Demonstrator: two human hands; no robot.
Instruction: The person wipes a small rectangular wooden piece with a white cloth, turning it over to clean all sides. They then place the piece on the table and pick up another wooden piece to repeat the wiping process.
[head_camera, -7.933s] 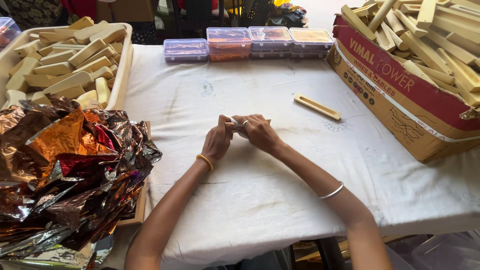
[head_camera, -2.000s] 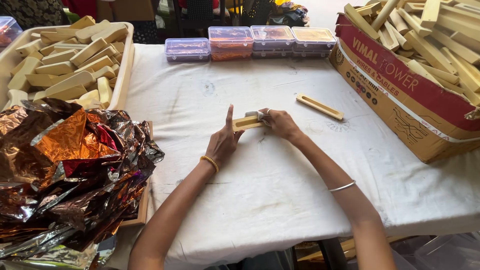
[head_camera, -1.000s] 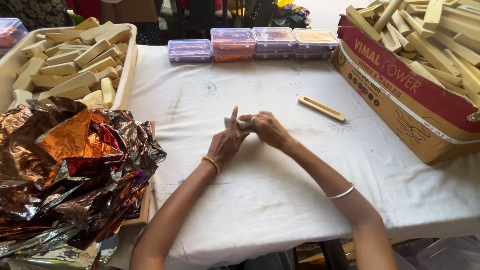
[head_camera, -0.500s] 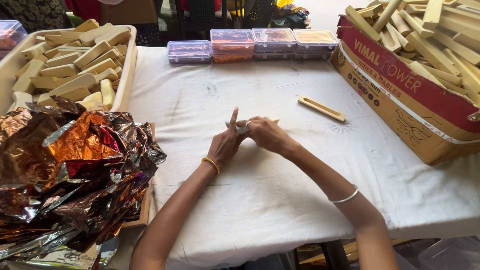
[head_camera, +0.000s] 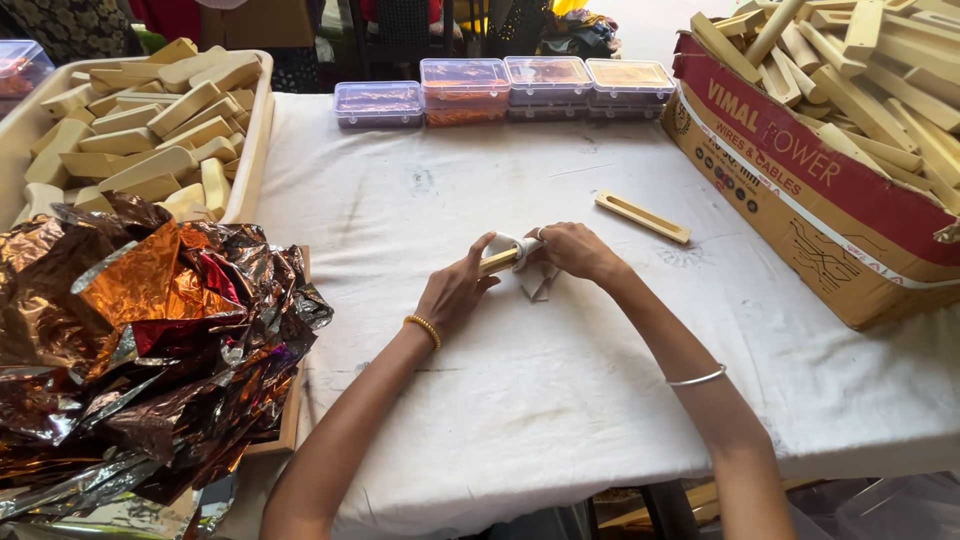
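Scanning from the left edge, I see a cream tray (head_camera: 255, 150) heaped with pale wooden blocks (head_camera: 150, 130), and below it a crumpled pile of copper and silver foil sheets (head_camera: 150, 340) that spills over the near corner of the white tablecloth (head_camera: 560, 400). Moving inward, my left hand (head_camera: 455, 293), with a gold bangle (head_camera: 424, 329) at the wrist, is cupped around the near end of a small wooden stick (head_camera: 497, 261), its thumb raised beside it. That stick sits near the middle of the table, lifted just off the cloth between both hands. My right hand (head_camera: 573, 250) is closed on a white rag (head_camera: 528, 272) wrapped over the far end of the stick, with a loose corner of the rag hanging down to the cloth. A thin silver bangle (head_camera: 696, 377) rides on the right forearm. Just beyond the right hand a slotted wooden piece (head_camera: 642, 217) lies flat on the cloth, apart from both hands. Along the far edge stands a row of four clear plastic boxes (head_camera: 510, 88) with coloured contents. At the right edge a red and brown cardboard carton (head_camera: 800, 200) rests tilted, loaded with long wooden sticks (head_camera: 860, 70).
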